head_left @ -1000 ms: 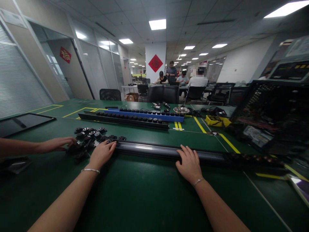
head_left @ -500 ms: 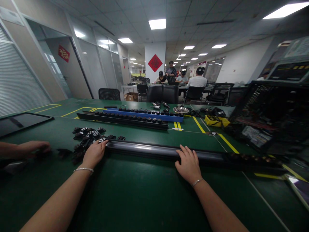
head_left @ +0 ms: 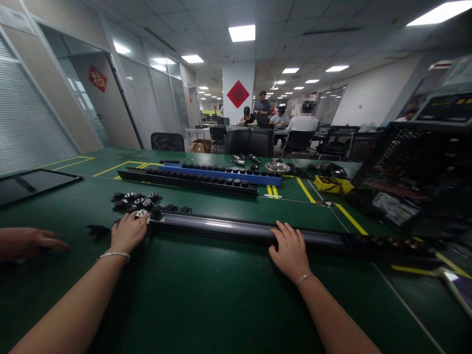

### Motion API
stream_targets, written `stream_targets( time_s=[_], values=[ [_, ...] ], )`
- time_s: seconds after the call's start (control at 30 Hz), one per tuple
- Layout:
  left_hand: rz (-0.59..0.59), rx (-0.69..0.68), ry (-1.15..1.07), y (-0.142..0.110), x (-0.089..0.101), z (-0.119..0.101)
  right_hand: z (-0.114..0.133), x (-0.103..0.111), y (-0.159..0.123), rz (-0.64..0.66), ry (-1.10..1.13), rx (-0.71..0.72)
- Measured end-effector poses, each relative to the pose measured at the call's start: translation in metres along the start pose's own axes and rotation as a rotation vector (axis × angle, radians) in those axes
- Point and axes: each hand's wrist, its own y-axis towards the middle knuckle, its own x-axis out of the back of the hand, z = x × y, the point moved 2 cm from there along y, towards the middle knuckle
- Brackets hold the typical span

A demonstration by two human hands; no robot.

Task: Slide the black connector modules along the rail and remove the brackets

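My right hand (head_left: 289,251) steadies a long dark grey metal track (head_left: 221,225), its fingers over the top and thumb on the near side. Beyond the track's left end, my left hand (head_left: 127,233) has its fingers bent over a small black socket-like piece (head_left: 142,214) with a pale face. The hand partly hides that piece. Several similar black pieces (head_left: 129,199) lie heaped just behind it. A single black piece (head_left: 98,231) sits to the left. Darker pieces (head_left: 391,242) line the track's right part.
Another person's hand (head_left: 33,243) is at the left edge. Farther back lie a black track (head_left: 191,183) and a blue track (head_left: 221,173), both with pieces in them. A metal bowl (head_left: 277,168), a yellow box (head_left: 334,185) and a dark open case (head_left: 398,182) stand rightward.
My left hand has moved left, off the track's end and onto the heap's near edge. The other person's hand has drawn back left. My right hand stays on the track.
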Motion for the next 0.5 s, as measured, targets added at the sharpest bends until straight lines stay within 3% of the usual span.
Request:
stream_targets(
  time_s=[0.1, 0.3, 0.5],
  values=[
    [0.099, 0.049, 0.06, -0.001, 0.0, 0.009, 0.0, 0.0, 0.0, -0.005, 0.002, 0.001],
    [0.14, -0.087, 0.221, -0.004, 0.0, 0.025, 0.001, 0.002, 0.0, 0.011, 0.008, -0.003],
    [0.245, 0.013, 0.172, 0.007, 0.0, 0.044, 0.002, 0.005, -0.001, 0.01, 0.035, 0.001]
  ],
)
